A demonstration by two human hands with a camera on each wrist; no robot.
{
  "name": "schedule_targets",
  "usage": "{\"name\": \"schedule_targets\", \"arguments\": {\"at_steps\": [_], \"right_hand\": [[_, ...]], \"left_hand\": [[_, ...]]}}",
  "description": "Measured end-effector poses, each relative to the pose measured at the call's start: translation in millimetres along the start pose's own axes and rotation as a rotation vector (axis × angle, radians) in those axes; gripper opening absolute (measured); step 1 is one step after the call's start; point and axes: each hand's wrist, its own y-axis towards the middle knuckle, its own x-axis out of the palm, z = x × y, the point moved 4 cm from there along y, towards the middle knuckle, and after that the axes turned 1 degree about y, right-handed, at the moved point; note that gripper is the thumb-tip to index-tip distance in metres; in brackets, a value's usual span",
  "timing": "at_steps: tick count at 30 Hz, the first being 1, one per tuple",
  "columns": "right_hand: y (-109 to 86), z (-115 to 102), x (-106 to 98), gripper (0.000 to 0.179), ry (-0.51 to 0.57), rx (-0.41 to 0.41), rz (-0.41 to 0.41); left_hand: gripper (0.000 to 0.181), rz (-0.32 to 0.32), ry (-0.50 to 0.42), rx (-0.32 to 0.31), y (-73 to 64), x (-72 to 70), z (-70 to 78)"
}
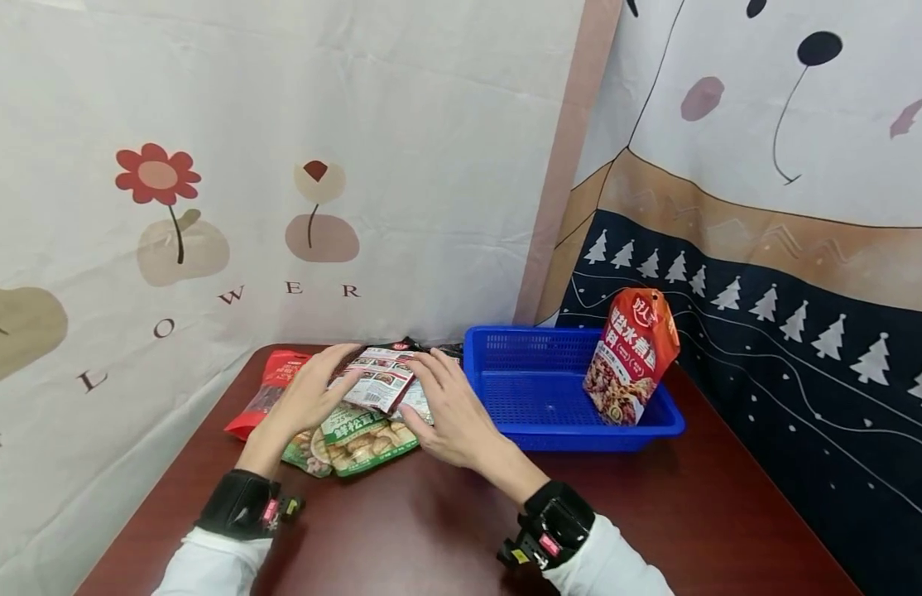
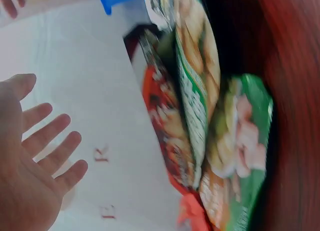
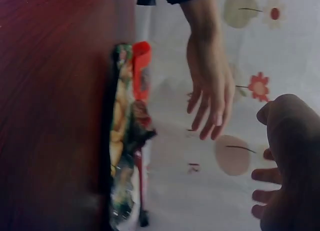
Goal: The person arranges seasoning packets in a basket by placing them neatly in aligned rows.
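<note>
- Pale cloth (image 1: pixel 439 157), softly wrinkled and printed with flowers and letters, hangs behind everything.
- The table (image 1: pixel 357 538) has a smooth, reddish-brown surface with a dull sheen.
- A blue plastic basket (image 1: pixel 565 439), rectangular and shallow, with perforated walls, sits toward the table's far side.
- An orange-red pouch (image 1: pixel 632 352) with a photo-printed lower part stands tilted at the basket's right end.
- Left of the basket, flat, flexible packets lie overlapping on the table: a green packet (image 1: pixel 372 451) nearest the front, a white-and-maroon packet (image 1: pixel 377 377) on top, and a red packet (image 1: pixel 282 368) on the left edge.
- The left hand (image 1: pixel 308 397) is above the pile, fingers spread and lightly bent, thumb apart; it holds nothing, and its wrist view shows a gap to the packets.
- The right hand (image 1: pixel 449 414) faces it, equally loose, thumb extended toward the left; it too is empty and clear of the packets.
</note>
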Motion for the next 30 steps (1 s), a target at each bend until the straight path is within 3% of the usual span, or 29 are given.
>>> {"name": "schedule_targets", "arguments": {"at_steps": [5, 12, 16, 20, 24, 30], "right_hand": [[8.3, 4.7, 35.2, 0.06, 0.05, 0.117, -0.127], [15.5, 8.7, 75.3, 0.066, 0.019, 0.198, -0.342], [17.8, 10.2, 95.1, 0.073, -0.065, 0.195, -0.437], [19.6, 15.4, 111.3, 0.071, -0.097, 0.182, -0.46], [21.4, 22.3, 121.7, 0.063, -0.099, 0.144, -0.453], [19.8, 25.2, 129.4, 0.052, -0.118, 0.04, -0.382]], "left_hand": [[0.054, -0.043, -0.017, -0.093, 3.2, 2.9, -21.3], [0.061, -0.117, -0.02, -0.189, 10.4, 19.4, -51.0], [0.071, -0.138, -0.007, -0.235, 19.3, 44.5, -97.0], [0.077, -0.187, 0.014, -0.311, 28.8, 69.2, -140.3], [0.077, -0.241, 0.035, -0.384, 32.9, 78.9, -154.5], [0.076, -0.232, 0.04, -0.428, 27.4, 77.6, -145.1]]}}
